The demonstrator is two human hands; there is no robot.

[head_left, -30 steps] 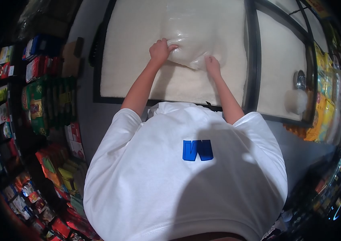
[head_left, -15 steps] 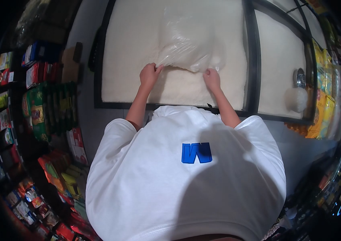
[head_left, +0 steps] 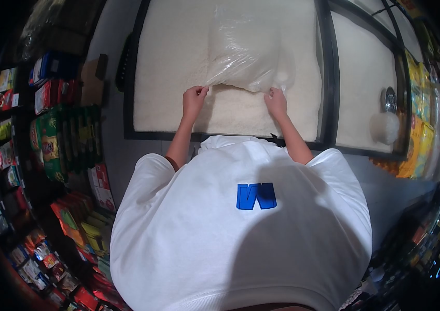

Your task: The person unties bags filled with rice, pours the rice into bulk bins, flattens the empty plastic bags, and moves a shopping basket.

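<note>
A clear plastic bag point(head_left: 243, 52) lies on the off-white grain-like material point(head_left: 170, 67) that fills a black-framed bin. My left hand point(head_left: 194, 101) pinches the near left corner of the bag. The near right corner is pinched in my right hand point(head_left: 276, 101). Between my hands the bag's near edge sags a little, and the material shows below it. Whether anything is inside the bag, I cannot tell.
A black divider point(head_left: 329, 72) separates a second bin on the right, where a metal scoop-like object point(head_left: 389, 99) and a whitish translucent item point(head_left: 385, 128) lie. Packed shelves stand at left, with green bags point(head_left: 49, 145). Yellow packages point(head_left: 418, 142) hang at far right.
My left hand has moved down and left from the bag's side to its near left corner. My right hand has shifted slightly nearer to me. The bag's near edge is spread wider.
</note>
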